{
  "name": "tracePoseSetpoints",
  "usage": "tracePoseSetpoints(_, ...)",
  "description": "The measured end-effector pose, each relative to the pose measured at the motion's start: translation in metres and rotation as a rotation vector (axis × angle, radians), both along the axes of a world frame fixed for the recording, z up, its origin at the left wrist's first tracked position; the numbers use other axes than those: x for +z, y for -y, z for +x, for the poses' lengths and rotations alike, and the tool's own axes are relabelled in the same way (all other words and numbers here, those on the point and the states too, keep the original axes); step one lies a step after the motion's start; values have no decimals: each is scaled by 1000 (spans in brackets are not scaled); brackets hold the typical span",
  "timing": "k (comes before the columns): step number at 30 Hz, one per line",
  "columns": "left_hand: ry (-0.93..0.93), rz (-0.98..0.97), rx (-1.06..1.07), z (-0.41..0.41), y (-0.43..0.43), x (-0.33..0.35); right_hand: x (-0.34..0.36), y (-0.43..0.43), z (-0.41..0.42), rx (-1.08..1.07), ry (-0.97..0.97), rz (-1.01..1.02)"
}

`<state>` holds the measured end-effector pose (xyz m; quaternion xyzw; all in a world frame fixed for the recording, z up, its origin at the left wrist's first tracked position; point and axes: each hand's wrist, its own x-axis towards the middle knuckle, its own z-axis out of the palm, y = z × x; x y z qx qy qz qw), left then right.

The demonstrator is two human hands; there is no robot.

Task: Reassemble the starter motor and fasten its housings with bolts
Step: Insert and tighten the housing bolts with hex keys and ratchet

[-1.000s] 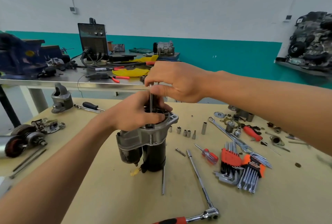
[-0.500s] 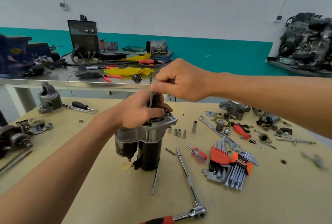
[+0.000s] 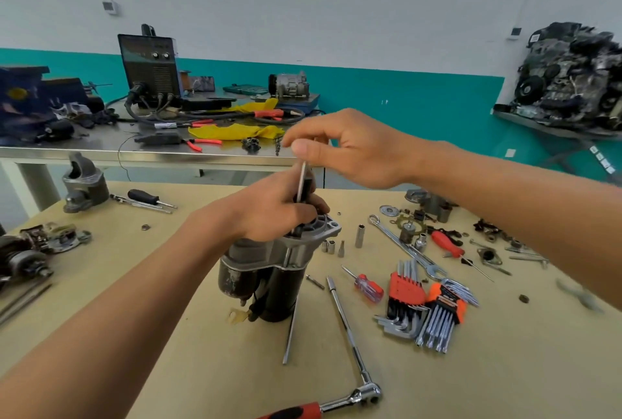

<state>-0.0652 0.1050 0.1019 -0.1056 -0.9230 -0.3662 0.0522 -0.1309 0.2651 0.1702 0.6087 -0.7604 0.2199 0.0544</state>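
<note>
The starter motor stands upright in the middle of the tan table, black body below and grey aluminium housing on top. My left hand is wrapped over the top of that housing and grips it. A long thin bolt rises from the housing past my left fingers. Just above, my right hand pinches the bolt's upper end between thumb and fingers. The bolt's lower end is hidden by my left hand. A second long bolt lies on the table against the motor's base.
A ratchet with extension lies in front right. Hex key sets, a small red screwdriver, sockets and a spanner are scattered to the right. A spare housing and motor parts sit at the left. A steel bench stands behind.
My right hand has risen up and to the right, away from my left hand, and more of the bolt shows between them. My left hand stays on the housing.
</note>
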Motion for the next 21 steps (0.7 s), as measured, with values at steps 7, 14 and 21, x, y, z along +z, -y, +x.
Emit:
tracePoseSetpoints(7,74,0,-50,-6,-6,1,-37,-6,-25,280,756,-155)
tracePoseSetpoints(14,44,98,-66,5,2,4,-62,12,-39,530,1210,-227)
tracePoseSetpoints(21,56,79,-80,2,-1,5,-63,14,-52,584,1224,-225)
